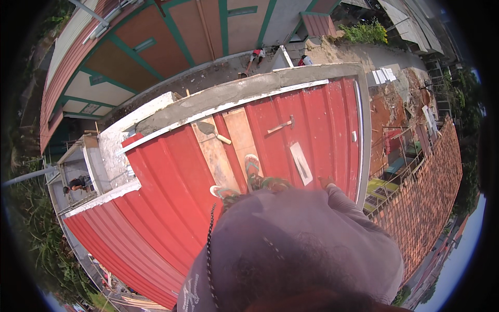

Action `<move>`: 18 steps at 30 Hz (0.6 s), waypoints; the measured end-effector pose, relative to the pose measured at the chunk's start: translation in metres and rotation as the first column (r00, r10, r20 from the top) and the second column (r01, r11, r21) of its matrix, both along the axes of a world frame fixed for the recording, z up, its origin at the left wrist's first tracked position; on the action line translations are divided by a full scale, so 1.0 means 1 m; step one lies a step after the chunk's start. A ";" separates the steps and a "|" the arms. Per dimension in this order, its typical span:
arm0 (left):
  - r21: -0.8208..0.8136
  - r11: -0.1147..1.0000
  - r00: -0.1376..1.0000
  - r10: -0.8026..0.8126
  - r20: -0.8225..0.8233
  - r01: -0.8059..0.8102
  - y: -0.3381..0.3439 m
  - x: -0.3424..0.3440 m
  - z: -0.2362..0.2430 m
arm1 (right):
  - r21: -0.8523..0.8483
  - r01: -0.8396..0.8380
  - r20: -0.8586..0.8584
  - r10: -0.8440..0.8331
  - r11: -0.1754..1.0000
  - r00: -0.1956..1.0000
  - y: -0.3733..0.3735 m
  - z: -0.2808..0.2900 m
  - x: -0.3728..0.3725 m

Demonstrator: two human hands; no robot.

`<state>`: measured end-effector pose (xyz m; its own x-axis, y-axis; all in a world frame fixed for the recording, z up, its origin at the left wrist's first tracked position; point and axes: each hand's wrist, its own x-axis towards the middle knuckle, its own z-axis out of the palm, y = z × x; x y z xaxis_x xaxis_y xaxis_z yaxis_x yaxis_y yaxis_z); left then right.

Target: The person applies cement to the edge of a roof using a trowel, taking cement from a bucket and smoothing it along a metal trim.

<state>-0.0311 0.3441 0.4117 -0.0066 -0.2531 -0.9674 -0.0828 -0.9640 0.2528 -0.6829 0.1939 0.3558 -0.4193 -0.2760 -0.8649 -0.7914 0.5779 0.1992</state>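
Note:
I stand in flip-flops on two wooden boards (240,134) laid over a red ribbed metal roof (171,166). My right hand (326,181) hangs low beside my body, just past the near end of a wooden float (300,163) lying on the roof. Its fingers are too small and partly hidden to read. My left hand is out of sight. Ahead of my feet, a trowel (207,128) with a pale handle rests on the left board. A hammer (280,127) with a wooden handle lies on the red sheet to the right.
A grey mortar-topped wall (291,77) borders the roof's far and right sides. Beyond it the ground lies lower, with a person (256,55) and another (305,61) at the far side. A third person (78,183) is down at the left. Tiled roofing (416,208) slopes at the right.

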 end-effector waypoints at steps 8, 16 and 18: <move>0.026 0.999 0.998 0.041 0.048 -0.043 0.010 0.011 0.004 | -0.103 0.221 0.073 -0.214 0.970 0.974 0.084 -0.027 0.054; 0.027 0.999 0.998 0.045 0.041 -0.046 0.004 0.008 -0.002 | -0.156 0.538 0.304 -0.478 0.828 0.824 0.076 -0.030 0.050; 0.028 0.998 0.998 0.048 0.035 -0.049 0.002 0.006 -0.003 | -0.133 0.445 0.349 -0.379 0.885 0.857 0.078 -0.037 0.042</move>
